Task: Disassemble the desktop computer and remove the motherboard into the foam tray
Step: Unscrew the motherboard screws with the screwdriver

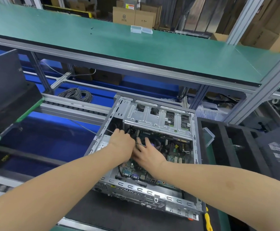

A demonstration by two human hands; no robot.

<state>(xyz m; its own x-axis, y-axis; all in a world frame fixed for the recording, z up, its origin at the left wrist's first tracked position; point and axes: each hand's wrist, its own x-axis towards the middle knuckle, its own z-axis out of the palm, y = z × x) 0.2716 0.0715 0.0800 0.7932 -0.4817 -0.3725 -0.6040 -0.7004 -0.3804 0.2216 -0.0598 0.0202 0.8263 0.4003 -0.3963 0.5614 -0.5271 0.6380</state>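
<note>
The open desktop case (152, 195) lies on its side in front of me, its rear port panel toward me. The green motherboard (174, 154) sits on the case floor under a silver drive cage (159, 117). Both hands reach inside, close together near the case's left middle. My left hand (121, 144) has its fingers curled down among black cables; what they hold is hidden. My right hand (146, 154) lies beside it with fingers spread over the board, its fingertips at a small cable bundle. The black foam tray (231, 147) stands to the right of the case.
A green shelf (136, 47) overhangs the bench at the back, with a clear plastic box (141, 29) on it. A yellow-handled tool (208, 220) lies by the case's near right corner. A coil of grey cable (76, 95) lies behind left. A dark panel (4, 84) leans at left.
</note>
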